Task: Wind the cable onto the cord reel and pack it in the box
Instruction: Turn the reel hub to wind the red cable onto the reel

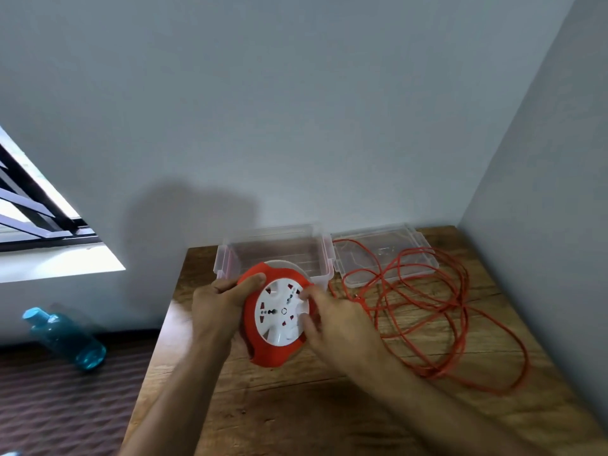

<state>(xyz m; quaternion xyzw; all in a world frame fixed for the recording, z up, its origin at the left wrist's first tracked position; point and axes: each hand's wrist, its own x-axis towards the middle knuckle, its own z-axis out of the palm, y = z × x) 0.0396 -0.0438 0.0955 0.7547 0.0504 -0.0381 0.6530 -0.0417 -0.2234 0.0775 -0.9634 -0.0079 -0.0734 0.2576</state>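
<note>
Nearest: both forearms reach in over the wooden table (296, 406). Left hand (217, 307) grips the cord reel (276, 315) by its red rim, fingers curled over the upper-left edge, reel tipped up w/ its white socket face toward the camera. Right hand (332, 319) sits on the right side of that white face, fingertips curled at what looks like a winding knob or notch (blurred, so can't tell exactly what it's pinching).

Step in hand, I'd judge: starting the wind. To do it well, keep the left grip on the rim only, clear of the turning disc; crank w/ the right in steady turns, and let the cable feed w/o kinks.

Beyond, right: the orange cable (437, 311) lies in loose overlapping loops on the table, nearly all unwound, one strand running toward the reel. Loops cross each other, so snags are likely; pause and shake them free.

Farthest: the clear box (230, 261) stands open just behind the reel, its lid (424, 245) flat beside it w/ cable over it.
</note>
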